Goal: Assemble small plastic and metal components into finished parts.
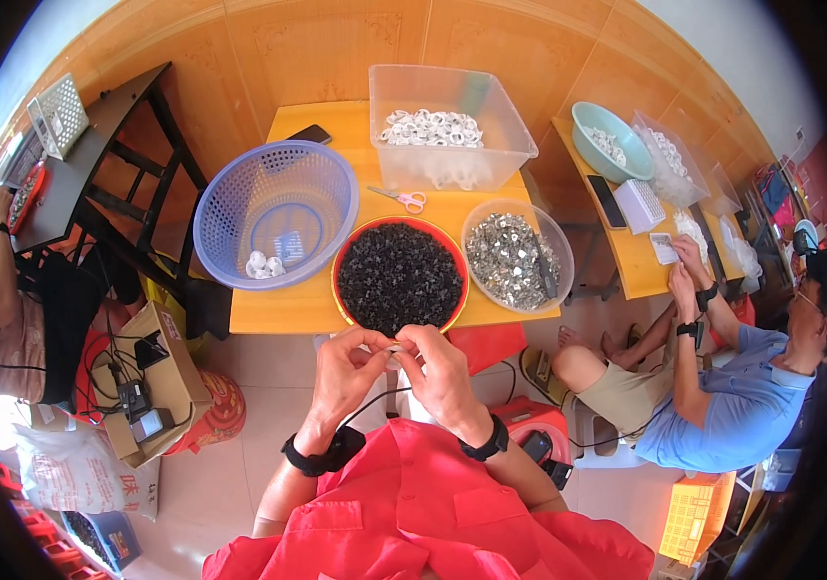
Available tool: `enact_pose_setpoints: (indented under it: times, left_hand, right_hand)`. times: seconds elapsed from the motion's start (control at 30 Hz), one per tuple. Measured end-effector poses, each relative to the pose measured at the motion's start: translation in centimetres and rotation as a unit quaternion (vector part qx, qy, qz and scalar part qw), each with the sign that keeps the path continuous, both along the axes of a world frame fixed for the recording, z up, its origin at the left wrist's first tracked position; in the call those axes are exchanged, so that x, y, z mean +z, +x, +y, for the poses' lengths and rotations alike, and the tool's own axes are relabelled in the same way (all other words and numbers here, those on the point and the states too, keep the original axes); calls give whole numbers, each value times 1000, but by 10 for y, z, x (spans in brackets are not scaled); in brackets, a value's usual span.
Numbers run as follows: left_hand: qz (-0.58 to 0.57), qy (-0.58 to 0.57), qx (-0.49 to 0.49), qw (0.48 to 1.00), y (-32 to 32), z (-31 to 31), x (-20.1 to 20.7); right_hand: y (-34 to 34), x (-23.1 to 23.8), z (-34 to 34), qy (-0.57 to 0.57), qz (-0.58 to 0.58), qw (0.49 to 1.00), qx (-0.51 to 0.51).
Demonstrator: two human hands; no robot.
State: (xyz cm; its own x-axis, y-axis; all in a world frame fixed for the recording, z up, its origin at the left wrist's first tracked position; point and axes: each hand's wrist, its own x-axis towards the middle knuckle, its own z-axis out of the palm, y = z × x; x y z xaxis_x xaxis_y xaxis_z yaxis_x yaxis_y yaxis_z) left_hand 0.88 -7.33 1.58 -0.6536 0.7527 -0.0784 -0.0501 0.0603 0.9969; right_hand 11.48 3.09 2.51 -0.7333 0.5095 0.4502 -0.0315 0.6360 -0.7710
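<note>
My left hand [344, 372] and my right hand [442, 372] meet in front of my chest, fingertips pinched together on a small pale part [393, 349] between them. Just beyond them, on the yellow table [336, 121], stands a red bowl [339, 290] full of small black parts [399, 275]. To its right is a clear bowl [561, 246] of silvery metal parts [510, 259]. A blue perforated basket [239, 184] at the left holds a few white pieces [261, 265]. Behind stands a clear bin [505, 126] with white rings [431, 128].
Pink-handled scissors [404, 198] and a dark phone [309, 133] lie on the table. A person in a blue shirt [738, 401] works at a second table at the right. Another person [2, 319] sits at the left. A cardboard box with chargers [147, 382] stands on the floor.
</note>
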Motion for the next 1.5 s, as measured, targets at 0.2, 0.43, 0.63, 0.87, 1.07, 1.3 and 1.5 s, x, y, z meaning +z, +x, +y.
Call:
enact_pose_setpoints:
  times: [0.2,0.43,0.63,0.87,1.07,1.3,1.5]
  left_hand:
    - [43,15,-8,999,-2,3,-6]
    - [26,40,40,998,8,6,-4]
    - [74,46,46,995,13,6,-1]
    - [167,35,60,983,20,5,9]
    - [366,115,78,920,24,-1,34]
    - [461,143,101,870,36,-9,55]
    - [432,179,110,877,40,-9,53]
  right_hand:
    - [0,2,-1,29,5,1000,-3]
    - [4,2,4,-205,8,979,15]
    - [8,4,-1,-248,-5,969,-6]
    - [7,8,-4,-255,10,967,-14]
    - [13,19,-10,-139,109,984,-23]
    - [18,40,-18,-36,210,977,-22]
    - [22,42,-19,-2,200,980,-23]
